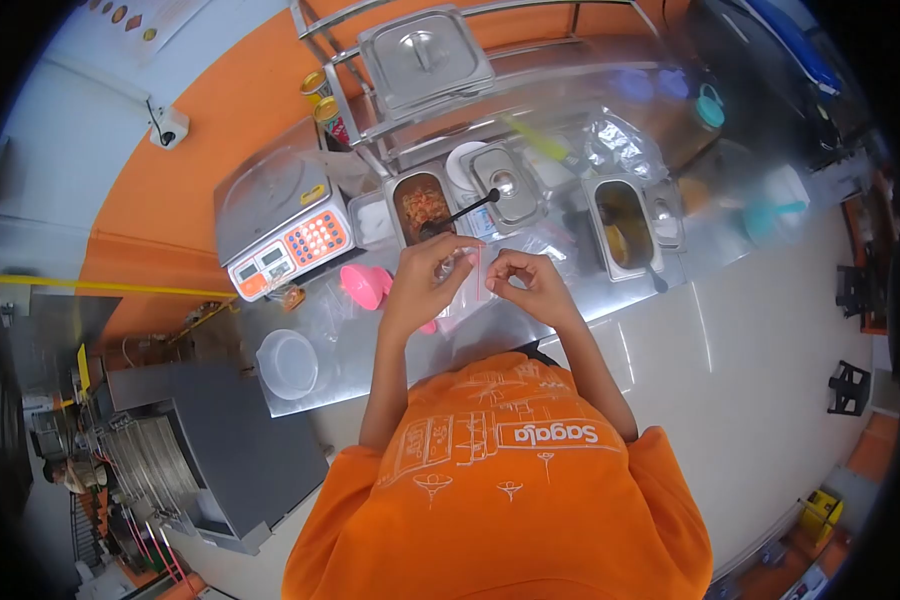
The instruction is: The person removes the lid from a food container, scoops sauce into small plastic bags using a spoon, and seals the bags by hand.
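A small clear plastic zip bag (479,275) with a thin red line along it is stretched between my hands over the steel counter. My left hand (428,282) pinches its left side with thumb and forefinger. On the other side my right hand (526,286) is curled, thumb and fingertips together at the bag's right edge. Just beyond my left hand stands a steel pan (422,200) of reddish chopped food, a black ladle (462,212) resting in it. A pink scoop (363,286) lies left of my left wrist.
A digital scale (288,250) stands at the left, with a clear plastic tub (288,364) nearer me. To the right are a steel pan with yellowish liquid (622,228) and a steel lid (507,184). A metal rack (470,130) rises behind, bearing another lid (425,60).
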Demonstrator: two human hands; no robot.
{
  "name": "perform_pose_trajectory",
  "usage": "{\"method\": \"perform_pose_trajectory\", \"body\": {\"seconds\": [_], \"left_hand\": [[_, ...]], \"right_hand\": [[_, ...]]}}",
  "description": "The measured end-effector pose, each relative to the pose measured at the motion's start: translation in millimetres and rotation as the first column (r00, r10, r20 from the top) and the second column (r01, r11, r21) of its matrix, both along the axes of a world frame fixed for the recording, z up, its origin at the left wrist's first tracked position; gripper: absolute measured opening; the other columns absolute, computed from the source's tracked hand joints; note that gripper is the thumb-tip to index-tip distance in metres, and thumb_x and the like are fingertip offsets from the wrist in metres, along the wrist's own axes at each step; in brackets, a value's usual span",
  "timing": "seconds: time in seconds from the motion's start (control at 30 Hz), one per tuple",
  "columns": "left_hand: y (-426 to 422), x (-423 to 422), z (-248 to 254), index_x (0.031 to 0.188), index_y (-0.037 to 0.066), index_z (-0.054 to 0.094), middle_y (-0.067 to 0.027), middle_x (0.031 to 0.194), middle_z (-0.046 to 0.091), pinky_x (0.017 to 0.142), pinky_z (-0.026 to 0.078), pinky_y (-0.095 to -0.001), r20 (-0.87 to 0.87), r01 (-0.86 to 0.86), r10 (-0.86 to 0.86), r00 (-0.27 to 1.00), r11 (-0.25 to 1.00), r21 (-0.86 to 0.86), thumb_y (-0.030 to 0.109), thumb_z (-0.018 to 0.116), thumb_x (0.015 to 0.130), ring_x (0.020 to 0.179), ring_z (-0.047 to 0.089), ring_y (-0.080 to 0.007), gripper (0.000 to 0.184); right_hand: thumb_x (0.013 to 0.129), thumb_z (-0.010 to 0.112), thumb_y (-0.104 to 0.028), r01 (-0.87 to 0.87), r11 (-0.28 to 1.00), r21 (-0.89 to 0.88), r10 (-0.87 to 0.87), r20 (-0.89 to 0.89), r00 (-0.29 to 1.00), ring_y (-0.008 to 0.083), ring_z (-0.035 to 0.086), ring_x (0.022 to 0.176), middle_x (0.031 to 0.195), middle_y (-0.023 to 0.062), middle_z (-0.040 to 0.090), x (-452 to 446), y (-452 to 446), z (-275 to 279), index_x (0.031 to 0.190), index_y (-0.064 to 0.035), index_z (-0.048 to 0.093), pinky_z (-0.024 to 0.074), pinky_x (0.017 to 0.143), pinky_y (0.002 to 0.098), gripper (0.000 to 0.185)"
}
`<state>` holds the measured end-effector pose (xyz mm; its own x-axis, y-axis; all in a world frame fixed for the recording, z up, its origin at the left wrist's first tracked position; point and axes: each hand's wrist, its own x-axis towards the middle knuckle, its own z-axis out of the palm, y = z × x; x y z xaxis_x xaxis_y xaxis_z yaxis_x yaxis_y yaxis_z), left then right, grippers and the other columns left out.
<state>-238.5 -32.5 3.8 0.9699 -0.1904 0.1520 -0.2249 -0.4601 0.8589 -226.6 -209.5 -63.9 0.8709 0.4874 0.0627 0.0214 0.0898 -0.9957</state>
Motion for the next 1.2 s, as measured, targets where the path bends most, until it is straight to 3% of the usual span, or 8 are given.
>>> {"method": "perform_pose_trajectory", "body": {"seconds": [0.13,0.23,0.33,0.53,0.73,0.93,1.13,1.2], "left_hand": [[4.6,-6.4,-6.9,0.099,0.006,0.062,-0.0072,0.078,0.055,0.062,0.040,-0.0275,0.129,-0.041,0.036,0.991,0.998,0.039,0.005,0.066,0.069,0.072,0.052,-0.0173,0.030],[-4.4,-12.2,-13.1,0.096,0.007,0.061,-0.0074,0.090,0.053,0.076,0.038,-0.0360,0.365,-0.298,0.251,0.896,0.951,0.078,0.013,0.071,0.067,0.087,0.050,-0.0245,0.032],[-7.0,-22.9,-24.3,0.091,0.007,0.059,-0.0069,0.095,0.052,0.081,0.034,-0.0385,0.340,-0.400,0.376,0.862,0.916,0.001,0.018,0.073,0.065,0.093,0.046,-0.0259,0.031],[-16.2,-34.2,-23.9,0.079,0.004,0.057,-0.0066,0.082,0.055,0.072,0.040,-0.0332,0.445,-0.574,0.424,0.789,0.768,0.285,0.012,0.074,0.063,0.083,0.050,-0.0225,0.025],[-7.0,-25.4,-33.6,0.082,0.001,0.059,-0.0065,0.071,0.062,0.061,0.044,-0.0260,-0.006,-0.340,0.340,0.940,0.939,-0.059,0.011,0.071,0.070,0.063,0.059,-0.0133,0.019],[9.2,-23.5,-36.3,0.078,-0.003,0.060,-0.0059,0.067,0.062,0.053,0.044,-0.0227,-0.167,-0.136,0.129,0.977,0.990,-0.026,0.004,0.059,0.077,0.058,0.058,-0.0092,0.007],[33.0,-25.0,-68.1,0.069,-0.003,0.058,-0.0047,0.055,0.058,0.046,0.041,-0.0229,-0.514,0.053,-0.282,0.811,0.908,-0.415,0.011,0.051,0.080,0.050,0.054,-0.0078,0.019],[35.0,-27.1,-71.9,0.068,-0.003,0.057,-0.0050,0.053,0.055,0.045,0.040,-0.0250,-0.483,0.151,-0.306,0.820,0.931,-0.333,0.013,0.049,0.081,0.047,0.052,-0.0094,0.022]], "right_hand": [[0.077,0.063,-0.007,-0.032,0.993,0.115,0.043,-0.092,0.995,0.0051,0.047,0.067,0.068,-0.0029,0.053,-2.7,15.5,-9.0,0.077,-0.0025,0.058,0.0402,0.066,0.0226,0.006],[0.077,0.062,-0.007,-0.025,0.992,0.125,0.036,-0.089,0.995,0.0049,0.045,0.067,0.067,-0.0033,0.051,-4.5,23.5,-12.4,0.076,-0.0022,0.057,0.0394,0.065,0.0225,0.007],[0.078,0.062,-0.007,-0.008,0.995,0.100,0.014,-0.054,0.998,0.0053,0.044,0.066,0.066,-0.0033,0.049,-4.9,28.1,-15.4,0.075,-0.0020,0.056,0.0385,0.063,0.0225,0.008],[0.077,0.062,-0.006,0.018,0.997,0.070,-0.014,-0.052,0.999,0.0056,0.044,0.065,0.066,-0.0027,0.048,-3.8,29.0,-10.6,0.074,-0.0015,0.055,0.0376,0.062,0.0225,0.009],[0.074,0.061,-0.005,0.028,1.000,-0.003,-0.028,0.015,0.999,0.0068,0.045,0.065,0.066,-0.0018,0.049,-2.5,27.3,-5.3,0.074,-0.0008,0.055,0.0377,0.061,0.0243,0.007],[0.074,0.062,-0.007,-0.031,0.986,-0.163,0.048,0.102,0.994,0.0120,0.047,0.062,0.066,0.0042,0.051,-7.8,28.9,-0.6,0.075,-0.0002,0.056,0.0389,0.060,0.0260,0.009],[0.076,0.062,-0.009,-0.184,0.953,-0.242,0.224,0.148,0.963,0.0178,0.050,0.063,0.067,0.0088,0.053,-10.0,21.1,10.1,0.076,-0.0005,0.053,0.0405,0.059,0.0291,0.012],[0.077,0.059,-0.010,-0.242,0.931,-0.274,0.293,0.161,0.943,0.0206,0.055,0.065,0.068,0.0111,0.055,-11.0,19.9,11.7,0.078,-0.0012,0.052,0.0421,0.060,0.0306,0.011]]}}
